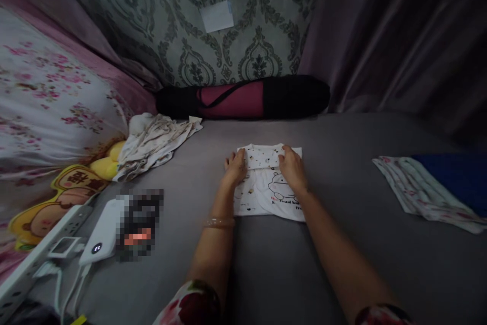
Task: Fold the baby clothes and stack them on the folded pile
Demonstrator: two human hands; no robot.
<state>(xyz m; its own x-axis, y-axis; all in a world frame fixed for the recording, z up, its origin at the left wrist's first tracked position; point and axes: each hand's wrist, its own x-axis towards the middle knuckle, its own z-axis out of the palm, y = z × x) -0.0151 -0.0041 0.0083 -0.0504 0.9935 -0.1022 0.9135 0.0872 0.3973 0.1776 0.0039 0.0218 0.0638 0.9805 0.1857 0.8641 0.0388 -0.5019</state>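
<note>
A small white printed garment (262, 195) with a cartoon figure and lettering lies on the grey sheet, its top part folded over into a band. My left hand (235, 167) is closed on the left edge of that band, the fingers curled at the cloth. At the band's right side, my right hand (292, 167) pinches the fabric near the upper corner. Part of the garment's right side is hidden under my right hand and wrist.
Crumpled clothes (152, 142) and yellow cushions (79, 183) lie at left, near a white power bank (106, 228) with cables and a power strip (41, 254). Folded cloths (422, 193) lie at right. A black and pink roll bag (232, 99) rests along the wall.
</note>
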